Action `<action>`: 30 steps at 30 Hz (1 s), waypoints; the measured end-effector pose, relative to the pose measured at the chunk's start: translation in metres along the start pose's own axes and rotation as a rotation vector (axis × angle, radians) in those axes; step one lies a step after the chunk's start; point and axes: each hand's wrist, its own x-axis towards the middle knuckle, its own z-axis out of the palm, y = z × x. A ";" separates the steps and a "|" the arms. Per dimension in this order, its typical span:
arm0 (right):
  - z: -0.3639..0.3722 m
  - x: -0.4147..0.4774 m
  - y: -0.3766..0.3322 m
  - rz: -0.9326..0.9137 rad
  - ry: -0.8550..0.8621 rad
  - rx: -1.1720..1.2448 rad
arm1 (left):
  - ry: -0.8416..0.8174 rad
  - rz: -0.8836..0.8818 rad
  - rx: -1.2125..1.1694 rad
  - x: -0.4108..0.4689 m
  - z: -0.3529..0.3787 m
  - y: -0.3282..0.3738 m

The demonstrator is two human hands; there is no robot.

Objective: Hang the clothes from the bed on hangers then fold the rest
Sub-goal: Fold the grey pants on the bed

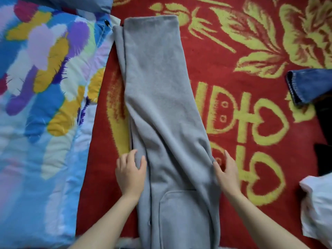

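Head view: grey sweatpants (161, 87) folded lengthwise; left hand (130, 172) and right hand (227, 174) press edges, fingers (228, 158) relaxed.

Home bedroom, red patterned bedspread (251, 60), colourful quilt (39, 87), clothes laid out

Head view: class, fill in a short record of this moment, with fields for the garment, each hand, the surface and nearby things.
garment: grey trousers, laid flat lengthwise, legs stacked, pocket up
left hand: rests on the trousers' left edge
right hand: fingers straight, touching the right edge
surface: red and yellow blanket
nearby: patterned quilt left; denim piece and white cloth right
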 end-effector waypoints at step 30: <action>0.060 -0.221 0.186 0.197 -0.293 0.276 | -0.475 -0.773 -0.699 -0.288 0.018 -0.108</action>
